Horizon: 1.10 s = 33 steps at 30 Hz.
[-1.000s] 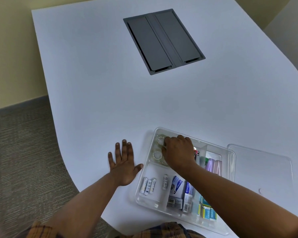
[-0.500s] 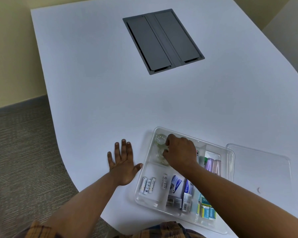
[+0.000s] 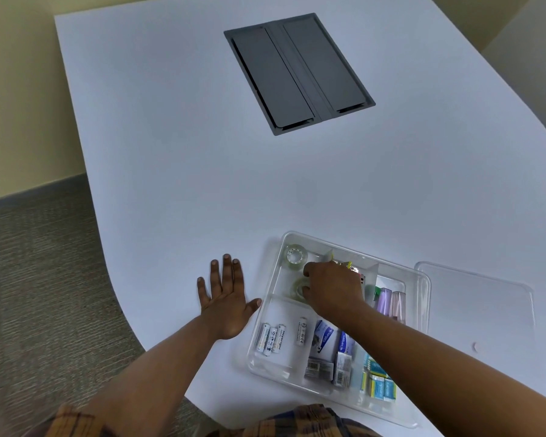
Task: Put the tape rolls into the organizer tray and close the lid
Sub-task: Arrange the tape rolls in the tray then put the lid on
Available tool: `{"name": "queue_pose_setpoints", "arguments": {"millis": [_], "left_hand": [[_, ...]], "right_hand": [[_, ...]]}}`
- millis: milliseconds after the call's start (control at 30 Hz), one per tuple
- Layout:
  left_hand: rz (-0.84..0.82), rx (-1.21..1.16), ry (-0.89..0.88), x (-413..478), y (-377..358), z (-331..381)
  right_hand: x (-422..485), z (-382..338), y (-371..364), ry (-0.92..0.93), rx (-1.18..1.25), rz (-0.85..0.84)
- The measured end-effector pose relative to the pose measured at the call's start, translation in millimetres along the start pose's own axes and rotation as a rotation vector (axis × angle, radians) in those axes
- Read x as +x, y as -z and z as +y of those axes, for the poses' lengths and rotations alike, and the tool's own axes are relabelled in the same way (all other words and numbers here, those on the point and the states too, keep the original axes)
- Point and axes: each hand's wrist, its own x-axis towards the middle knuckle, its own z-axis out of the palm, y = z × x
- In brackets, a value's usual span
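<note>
A clear organizer tray (image 3: pixel 353 249) lies on the white table near its front edge. In its far-left compartment sit two clear tape rolls: one (image 3: pixel 295 255) lies free in the far corner, the other (image 3: pixel 298 288) is just nearer to me. My right hand (image 3: pixel 333 287) reaches into that compartment, its curled fingertips on the nearer roll and hiding part of it. My left hand (image 3: pixel 226 302) rests flat on the table just left of the tray, fingers spread, holding nothing. The clear lid (image 3: pixel 479 310) lies flat on the table, right of the tray.
Other compartments hold several batteries (image 3: pixel 273 337), small boxes (image 3: pixel 323 342), coloured packets (image 3: pixel 377 381) and pastel tubes (image 3: pixel 390 302). A grey cable hatch (image 3: pixel 298 72) is set into the table farther away. The table's curved edge (image 3: pixel 120 307) drops to carpet on the left.
My right hand has drawn back from the far corner toward me, uncovering the far tape roll, and now sits over the nearer roll. My left hand has stayed put.
</note>
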Motion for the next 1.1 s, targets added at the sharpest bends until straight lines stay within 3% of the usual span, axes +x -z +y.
{"name": "queue_pose_setpoints", "arguments": {"millis": [400,567,833,967,1100], "left_hand": [[-0.001,0.003,0.006,0,-1,1],[0.006,-0.003,0.005,0,-1,1],[0.047,-0.018,-0.005,0,-5,-2],[0.073,-0.009,-0.013,1,-6,-3],[0.152,-0.016,-0.023,0,-9,-6]], "right_hand": [[2,-11,17,-0.128,0.192,-0.256],[-3,-6,14,-0.136,0.403,-0.222],[-51,24,16,0.022,0.525,0.177],[-78,64,16,-0.129,0.602,0.357],[-114,113,5,-0.344,0.529,0.499]]}}
